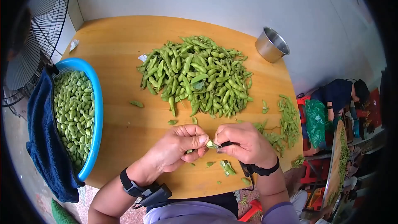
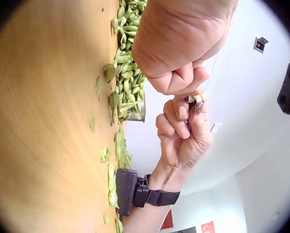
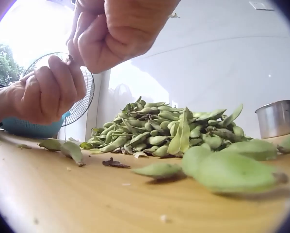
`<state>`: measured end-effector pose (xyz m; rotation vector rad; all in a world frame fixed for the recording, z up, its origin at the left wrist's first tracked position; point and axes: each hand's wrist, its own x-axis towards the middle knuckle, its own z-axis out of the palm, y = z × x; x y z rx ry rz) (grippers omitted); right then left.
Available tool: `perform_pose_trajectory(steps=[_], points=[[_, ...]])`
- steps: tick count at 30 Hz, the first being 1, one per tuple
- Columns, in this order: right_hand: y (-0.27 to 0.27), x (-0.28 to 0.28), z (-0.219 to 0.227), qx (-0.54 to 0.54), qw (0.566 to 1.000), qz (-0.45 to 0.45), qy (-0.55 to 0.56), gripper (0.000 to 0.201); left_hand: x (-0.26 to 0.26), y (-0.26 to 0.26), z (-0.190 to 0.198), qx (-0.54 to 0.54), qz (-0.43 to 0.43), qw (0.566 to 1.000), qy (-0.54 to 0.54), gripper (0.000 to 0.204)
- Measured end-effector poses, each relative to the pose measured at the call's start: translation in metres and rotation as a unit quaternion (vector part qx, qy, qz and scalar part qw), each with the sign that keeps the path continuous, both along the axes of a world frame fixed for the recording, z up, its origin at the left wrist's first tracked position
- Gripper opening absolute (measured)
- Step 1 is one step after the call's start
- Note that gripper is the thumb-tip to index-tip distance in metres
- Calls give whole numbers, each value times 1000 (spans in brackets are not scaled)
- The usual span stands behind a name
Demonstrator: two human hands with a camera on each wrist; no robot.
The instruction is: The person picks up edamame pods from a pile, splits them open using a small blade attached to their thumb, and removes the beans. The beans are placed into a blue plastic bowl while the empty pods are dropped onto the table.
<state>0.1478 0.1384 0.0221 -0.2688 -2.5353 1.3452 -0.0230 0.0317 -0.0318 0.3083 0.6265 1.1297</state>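
Note:
In the head view, my left hand (image 1: 184,146) pinches a green soybean pod (image 1: 212,144) between thumb and fingers. My right hand (image 1: 247,144) meets it at the other end of the pod, fingers curled and tips pinching. A small dark piece (image 1: 228,144) shows at the right hand's fingertips; what it is I cannot tell. Both hands are above the near part of the wooden table (image 1: 120,149). Beyond them lies a big heap of soybean pods (image 1: 207,74). In the right wrist view, the curled fingers hide most of the pod.
At the left, a blue basket (image 1: 98,112) holds shelled beans (image 1: 74,112), a dark blue towel (image 1: 45,141) over its side. Empty pods (image 1: 227,168) lie near the right hand. A metal cup (image 1: 271,45) stands at the back right; a fan (image 1: 37,33) is at the left.

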Motion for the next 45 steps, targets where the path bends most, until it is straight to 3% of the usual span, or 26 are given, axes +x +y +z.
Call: perform_pose_trajectory(steps=[3,4,5,6,8,9,10,13,14,16,17,18,20,22,25,27,29,31,32,34,35,36,38,42,44,45], points=[[2,2,-6,-51,999,-7,2,11,2,-2,3,29,13,999,39,11],[3,2,-7,-103,994,-33,-15,10,5,-3,7,89,47,981,164,8],[3,4,-12,-277,958,-61,-41,10,7,-4,11,148,80,944,285,5],[3,5,-11,-277,958,-62,-39,10,8,-3,13,149,78,943,286,5],[4,6,-9,-477,874,-46,-78,12,10,-4,15,280,156,845,428,6],[4,6,-9,-476,875,-46,-79,12,8,-5,15,320,132,812,470,9],[3,6,-10,-511,855,-40,-83,13,7,-5,12,320,133,812,470,9],[1,8,-13,-576,812,-19,-89,16,4,-4,1,448,160,723,501,7],[2,8,-14,-609,789,-8,-88,16,5,-4,2,450,162,720,504,7],[6,9,-13,-604,791,5,-100,16,10,-8,3,392,157,772,476,13],[5,9,-12,-591,801,-6,-96,15,12,-12,3,316,128,833,437,9],[5,9,-11,-580,809,-17,-91,14,13,-12,1,315,129,832,439,9],[9,9,-2,-548,828,-12,-120,12,14,-10,-3,199,78,945,247,8],[10,10,0,-444,888,-35,-119,11,7,-6,5,155,63,964,206,7],[15,13,-3,-359,924,-27,-131,17,-4,2,8,42,149,955,252,8],[14,12,-6,-291,945,-34,-147,19,-21,7,4,45,222,900,372,7],[10,8,-6,-113,984,-18,-134,23,-39,10,6,40,263,837,479,12],[6,4,3,-113,980,-41,-161,23,-52,12,0,40,275,738,615,10],[5,3,6,-109,974,-64,-189,22,-54,14,-2,38,276,735,618,10],[7,6,-2,-111,980,-62,-152,20,-56,16,-3,246,249,544,762,13],[8,7,-4,-110,985,-62,-119,18,-55,15,-2,241,206,490,812,18],[9,8,-3,-110,985,-62,-118,18,-55,15,-3,242,206,489,812,18],[9,6,0,-69,981,-43,-175,16,-58,15,-6,247,113,409,871,17],[0,4,-6,-122,985,-69,-98,14,-59,22,-9,259,108,383,880,16],[0,3,-1,-160,977,-78,-118,18,-61,27,-14,307,229,451,806,7],[0,3,-2,-158,977,-77,-119,18,-58,26,-12,306,231,451,806,7]])
